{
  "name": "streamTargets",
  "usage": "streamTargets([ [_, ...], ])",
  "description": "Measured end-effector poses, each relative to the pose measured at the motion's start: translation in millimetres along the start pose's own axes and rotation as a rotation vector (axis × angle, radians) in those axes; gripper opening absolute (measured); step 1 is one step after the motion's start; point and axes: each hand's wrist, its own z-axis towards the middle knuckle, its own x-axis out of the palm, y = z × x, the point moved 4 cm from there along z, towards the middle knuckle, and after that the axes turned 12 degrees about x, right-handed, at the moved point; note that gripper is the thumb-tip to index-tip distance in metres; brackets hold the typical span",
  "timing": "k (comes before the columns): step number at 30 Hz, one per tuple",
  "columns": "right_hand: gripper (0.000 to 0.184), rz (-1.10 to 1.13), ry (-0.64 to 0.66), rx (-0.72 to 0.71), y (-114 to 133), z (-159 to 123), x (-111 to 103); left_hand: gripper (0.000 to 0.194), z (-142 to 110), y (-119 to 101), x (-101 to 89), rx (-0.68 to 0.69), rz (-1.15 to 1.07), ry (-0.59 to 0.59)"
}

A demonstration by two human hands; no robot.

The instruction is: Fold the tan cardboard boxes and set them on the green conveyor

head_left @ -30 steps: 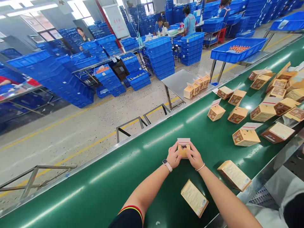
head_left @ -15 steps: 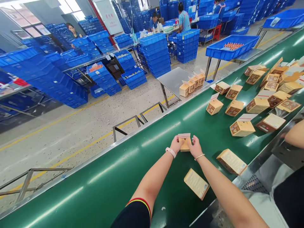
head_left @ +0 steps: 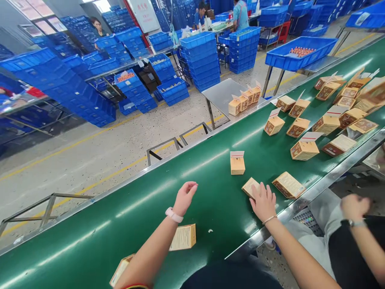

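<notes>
On the green conveyor belt point(head_left: 129, 224), my left hand point(head_left: 185, 197) hangs loosely curled and empty, the folded carton point(head_left: 237, 165) stands upright on its own, touching neither hand, and my right hand point(head_left: 263, 202) lies spread on a flat carton point(head_left: 250, 187).

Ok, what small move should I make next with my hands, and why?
Probably bring your left hand over to the flat carton under your right hand. The left hand holds nothing, the right already touches that carton, and it lies flat beside the upright box.
</notes>
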Motion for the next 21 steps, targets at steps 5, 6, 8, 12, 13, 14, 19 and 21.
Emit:
streamTargets([
  [5, 0.045, 0.109, -0.184, -0.033, -0.8, 23.8, -78.1, 0.049, 3.7, -39.1, -14.6, 0.101, -0.037, -0.005],
  [6, 0.044, 0.147, -0.248, -0.012, -8.4, 24.8, -99.2, 0.048, 5.6, -46.0, -8.9, 0.120, -0.048, 0.013],
  [8, 0.042, 0.222, -0.386, 0.085, -29.3, 26.7, -137.3, 0.047, 5.5, -55.8, 5.8, 0.138, -0.066, 0.052],
  [12, 0.034, 0.416, -0.650, 0.335, -68.4, 45.3, -179.6, 0.045, -9.1, -56.1, 29.5, 0.084, -0.099, 0.081],
  [13, 0.034, 0.471, -0.722, 0.380, -75.2, 55.2, -184.0, 0.044, -13.7, -53.2, 32.4, 0.057, -0.104, 0.067],
  [14, 0.035, 0.514, -0.798, 0.417, -81.2, 67.1, -187.2, 0.045, -18.0, -49.6, 34.2, 0.025, -0.107, 0.043],
  [19, 0.042, 0.389, -1.008, 0.615, -117.5, 147.6, -191.1, 0.053, -32.3, -32.3, 37.9, -0.171, -0.129, -0.088],
  [21, 0.043, 0.241, -0.697, 0.545, -131.5, 189.3, -180.2, 0.057, -35.4, -28.0, 38.5, -0.239, -0.134, -0.124],
])
